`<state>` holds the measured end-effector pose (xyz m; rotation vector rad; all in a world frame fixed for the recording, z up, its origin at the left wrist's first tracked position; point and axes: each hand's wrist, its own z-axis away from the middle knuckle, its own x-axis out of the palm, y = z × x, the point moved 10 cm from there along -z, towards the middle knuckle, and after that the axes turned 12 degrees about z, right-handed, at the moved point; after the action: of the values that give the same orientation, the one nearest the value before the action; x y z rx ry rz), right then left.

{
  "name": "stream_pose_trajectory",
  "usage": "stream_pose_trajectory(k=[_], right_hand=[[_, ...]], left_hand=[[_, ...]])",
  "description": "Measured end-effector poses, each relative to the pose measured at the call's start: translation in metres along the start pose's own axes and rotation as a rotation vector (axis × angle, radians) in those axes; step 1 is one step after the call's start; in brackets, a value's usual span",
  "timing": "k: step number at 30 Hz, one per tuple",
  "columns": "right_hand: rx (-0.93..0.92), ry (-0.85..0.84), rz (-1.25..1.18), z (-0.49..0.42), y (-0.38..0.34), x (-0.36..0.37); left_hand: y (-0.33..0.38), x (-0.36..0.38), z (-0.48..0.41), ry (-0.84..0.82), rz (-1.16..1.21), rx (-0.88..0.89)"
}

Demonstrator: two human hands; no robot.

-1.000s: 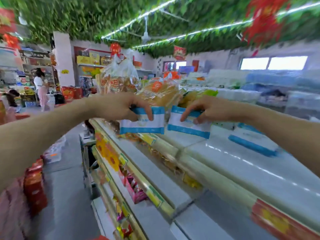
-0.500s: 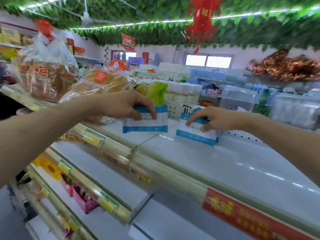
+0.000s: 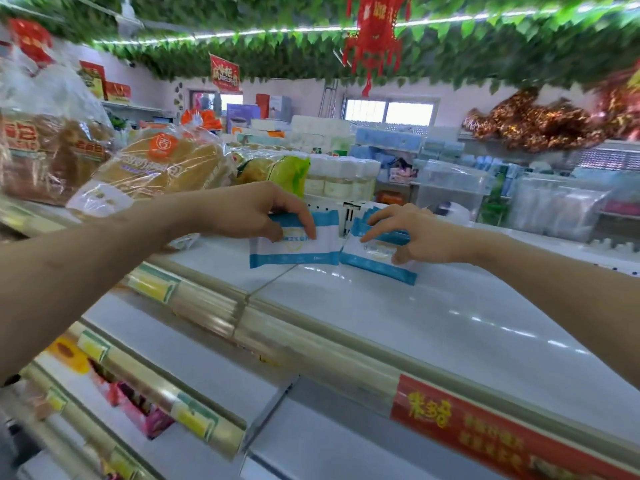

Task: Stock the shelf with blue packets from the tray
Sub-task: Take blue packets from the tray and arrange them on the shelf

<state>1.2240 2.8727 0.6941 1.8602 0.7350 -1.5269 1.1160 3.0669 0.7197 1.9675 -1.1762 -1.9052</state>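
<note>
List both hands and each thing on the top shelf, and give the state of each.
left hand: grips the left blue packet at its top.
right hand: pinches the right blue packet.
left blue packet: upright, front toward the camera.
right blue packet: tilted, its edge meeting the left one.
bread bag: wrapped, lying on the top shelf.

Bare-armed on both sides, uncovered as far as the view reaches. Left hand (image 3: 256,213) and right hand (image 3: 415,237) likewise bare, with slim, smooth fingers (image 3: 305,218).
</note>
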Motion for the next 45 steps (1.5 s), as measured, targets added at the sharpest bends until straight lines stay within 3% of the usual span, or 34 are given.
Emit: stream_pose_trajectory(k=[3, 9, 18, 26, 30, 36, 45], right_hand=[[0.056, 0.086, -0.255, 0.01, 0.016, -0.014], [0.145, 0.278, -0.264, 0.05, 0.046, -0.045], [0.202, 0.313, -0.191, 0.1, 0.074, -0.047], [0.121, 0.288, -0.178, 0.086, 0.044, -0.049], [0.013, 0.229, -0.24, 0.05, -0.003, -0.053], [-0.317, 0.166, -0.245, -0.019, -0.129, -0.059], [-0.821, -0.01, -0.238, -0.059, -0.389, -0.019]], left_hand=[[0.013, 0.013, -0.019, -0.054, -0.015, 0.034], [0.035, 0.053, -0.076, -0.128, -0.078, 0.076], [0.037, 0.09, -0.116, -0.082, -0.055, 0.173], [0.037, 0.081, -0.104, 0.018, -0.154, 0.187], [0.025, 0.057, -0.071, 0.086, -0.144, 0.13], [-0.025, 0.001, 0.037, 0.207, -0.148, -0.075], [-0.079, -0.027, 0.313, 0.469, -0.25, -0.618]])
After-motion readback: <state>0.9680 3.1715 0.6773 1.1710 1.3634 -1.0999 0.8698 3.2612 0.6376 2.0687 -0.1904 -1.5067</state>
